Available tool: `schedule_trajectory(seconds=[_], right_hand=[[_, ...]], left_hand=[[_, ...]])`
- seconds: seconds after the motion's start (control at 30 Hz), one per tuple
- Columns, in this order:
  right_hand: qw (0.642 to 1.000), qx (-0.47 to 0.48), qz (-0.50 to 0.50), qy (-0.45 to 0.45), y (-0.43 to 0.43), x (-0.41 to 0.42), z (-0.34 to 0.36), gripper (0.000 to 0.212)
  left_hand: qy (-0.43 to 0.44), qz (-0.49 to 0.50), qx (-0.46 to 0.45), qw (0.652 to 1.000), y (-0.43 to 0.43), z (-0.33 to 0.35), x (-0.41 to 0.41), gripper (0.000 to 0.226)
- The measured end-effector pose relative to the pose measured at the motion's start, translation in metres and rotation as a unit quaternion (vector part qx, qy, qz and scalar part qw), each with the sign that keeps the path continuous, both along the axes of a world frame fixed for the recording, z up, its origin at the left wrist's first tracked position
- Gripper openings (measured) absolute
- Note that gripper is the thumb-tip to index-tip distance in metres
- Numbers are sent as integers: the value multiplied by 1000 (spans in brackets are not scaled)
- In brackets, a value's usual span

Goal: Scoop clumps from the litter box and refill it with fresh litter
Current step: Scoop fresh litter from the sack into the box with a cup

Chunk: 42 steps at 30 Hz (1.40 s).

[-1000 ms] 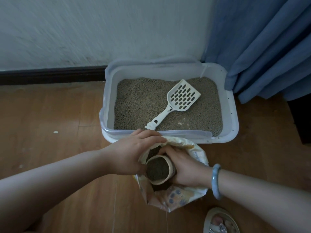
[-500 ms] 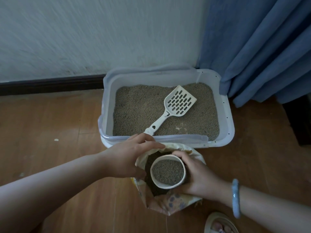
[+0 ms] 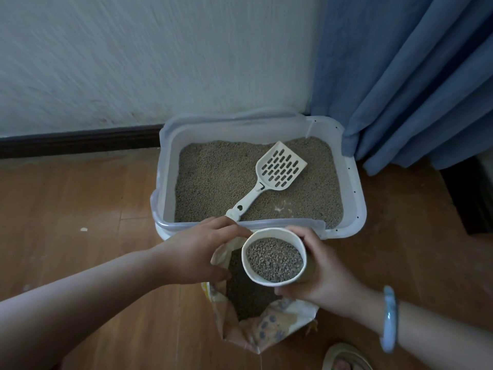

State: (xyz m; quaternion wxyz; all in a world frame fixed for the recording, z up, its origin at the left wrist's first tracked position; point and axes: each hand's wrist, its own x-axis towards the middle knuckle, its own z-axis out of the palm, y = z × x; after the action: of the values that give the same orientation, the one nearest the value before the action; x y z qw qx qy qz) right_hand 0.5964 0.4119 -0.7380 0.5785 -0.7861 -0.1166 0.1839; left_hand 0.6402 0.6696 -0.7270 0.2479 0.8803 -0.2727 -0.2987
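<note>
A white litter box [image 3: 354, 193] full of beige litter stands against the wall. A white slotted scoop [image 3: 277, 170] lies on the litter, its handle pointing at the near rim. In front of the box stands an open litter bag [image 3: 269, 329] with grey pellets inside. My right hand [image 3: 324, 273] grips a white paper cup [image 3: 273, 256] full of grey litter, held above the bag's mouth. My left hand [image 3: 197, 252] holds the bag's left edge open.
A blue curtain [image 3: 410, 84] hangs at the right, touching the box's far right corner. A dark baseboard [image 3: 80, 141] runs along the wall. Wooden floor lies to the left. A sandalled foot [image 3: 344, 359] shows at the bottom right.
My right hand has lifted the filled cup out of the bag and up toward the box's near rim. My left hand has stayed on the bag's edge.
</note>
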Motion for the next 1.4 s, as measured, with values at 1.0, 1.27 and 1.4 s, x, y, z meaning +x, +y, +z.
schedule_trajectory(seconds=[1.0, 1.27, 1.4], right_hand=[[870, -441, 68, -209, -39, 109, -27, 80], [816, -477, 116, -306, -27, 114, -28, 79], [802, -499, 111, -309, -35, 116, -24, 66]], left_hand=[[-4, 13, -26, 1000, 1, -3, -2, 72], [-13, 15, -22, 1000, 1, -2, -3, 71], [-10, 16, -22, 1000, 1, -2, -3, 71]])
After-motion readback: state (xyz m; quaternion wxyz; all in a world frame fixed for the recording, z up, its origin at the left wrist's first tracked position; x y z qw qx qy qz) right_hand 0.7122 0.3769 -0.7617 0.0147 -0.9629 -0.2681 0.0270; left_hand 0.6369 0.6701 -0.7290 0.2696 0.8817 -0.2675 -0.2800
